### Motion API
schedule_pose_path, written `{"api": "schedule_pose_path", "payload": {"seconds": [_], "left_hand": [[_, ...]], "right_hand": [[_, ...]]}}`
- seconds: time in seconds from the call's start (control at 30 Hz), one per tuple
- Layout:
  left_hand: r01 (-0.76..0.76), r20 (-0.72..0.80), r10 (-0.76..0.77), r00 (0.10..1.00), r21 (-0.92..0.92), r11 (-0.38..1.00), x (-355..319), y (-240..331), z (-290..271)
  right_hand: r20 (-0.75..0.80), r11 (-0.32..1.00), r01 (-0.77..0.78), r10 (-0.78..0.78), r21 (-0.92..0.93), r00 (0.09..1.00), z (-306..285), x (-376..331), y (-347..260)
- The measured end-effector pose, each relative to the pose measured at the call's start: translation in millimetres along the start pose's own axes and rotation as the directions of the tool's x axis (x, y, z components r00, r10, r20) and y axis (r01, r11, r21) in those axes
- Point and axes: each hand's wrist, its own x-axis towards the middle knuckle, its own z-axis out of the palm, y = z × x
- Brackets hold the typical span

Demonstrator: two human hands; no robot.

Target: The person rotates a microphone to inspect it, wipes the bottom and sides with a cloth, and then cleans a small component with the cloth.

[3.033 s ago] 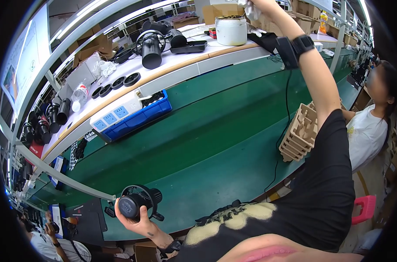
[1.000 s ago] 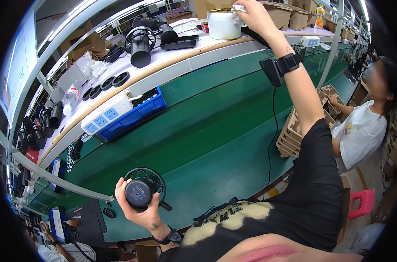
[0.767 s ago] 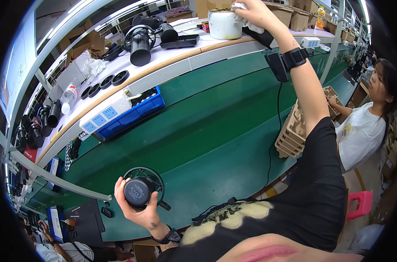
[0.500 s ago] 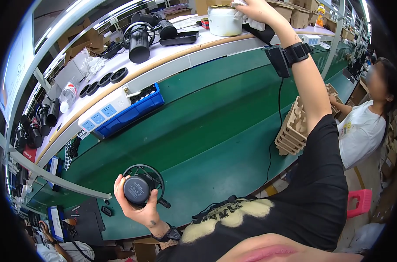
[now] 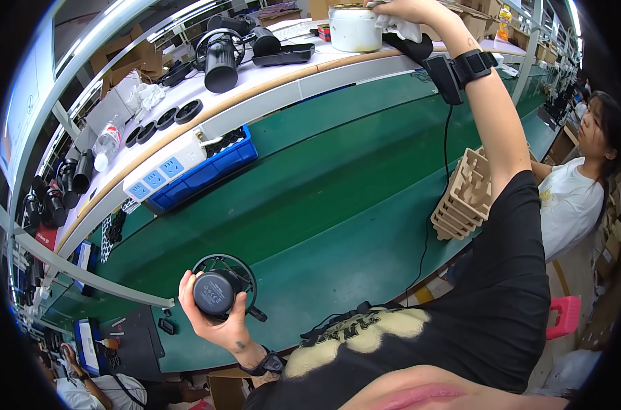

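Note:
My left hand (image 5: 218, 328) is closed round a black microphone (image 5: 213, 295), its round base with printed marks facing up at me. A spoked shock mount ring (image 5: 253, 290) surrounds the microphone. On the upper shelf, my right hand (image 5: 409, 9) grips a crumpled white cloth (image 5: 400, 29) at the right rim of a white metal pot (image 5: 355, 31). The pot's top is mostly cut off by the upper edge of the view. A black wrist strap with a box-shaped device (image 5: 447, 78) sits on my right forearm, its cable hanging down.
The shelf also bears a mounted black microphone (image 5: 221, 68), a black tray (image 5: 283, 55), black rings (image 5: 188, 111) and a plastic bottle (image 5: 108, 147). A blue bin (image 5: 208, 181) hangs beside a power strip (image 5: 153, 179). Stacked pulp trays (image 5: 463, 198) stand near a co-worker (image 5: 573, 198) at right.
My right hand and forearm have shifted slightly to the right with the cloth. The co-worker's head has turned. My left hand stays almost still, holding the microphone.

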Motion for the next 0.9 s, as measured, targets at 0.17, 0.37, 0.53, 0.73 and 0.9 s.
{"api": "schedule_pose_path", "payload": {"seconds": [0.17, 0.37, 0.53, 0.73, 0.9], "left_hand": [[0.008, -0.002, -0.008, 1.000, 0.004, 1.000, -1.0, -0.8, -1.0], [0.010, -0.003, -0.010, 1.000, 0.003, 1.000, -2.6, -2.9, -1.4], [0.022, -0.007, -0.022, 1.000, -0.010, 1.000, -3.5, -4.5, -1.0], [0.034, -0.017, -0.034, 0.999, -0.004, 0.999, -5.1, -6.4, -2.6], [0.037, -0.014, -0.037, 0.999, 0.010, 0.999, -5.6, -7.1, -4.8]], "right_hand": [[0.047, 0.999, 0.046, -0.046, 0.000, 0.998, -2.0, 5.0, -18.8], [0.105, 0.980, -0.010, 0.031, -0.201, 0.994, -2.7, 9.1, -19.5], [0.210, 0.986, -0.068, 0.100, -0.152, 0.973, -7.0, 13.5, -18.6], [0.244, 0.979, -0.057, 0.104, -0.194, 0.964, -6.2, 17.5, -15.5], [0.155, 0.921, 0.333, -0.366, 0.203, 0.918, -7.4, 13.6, 13.1]]}}
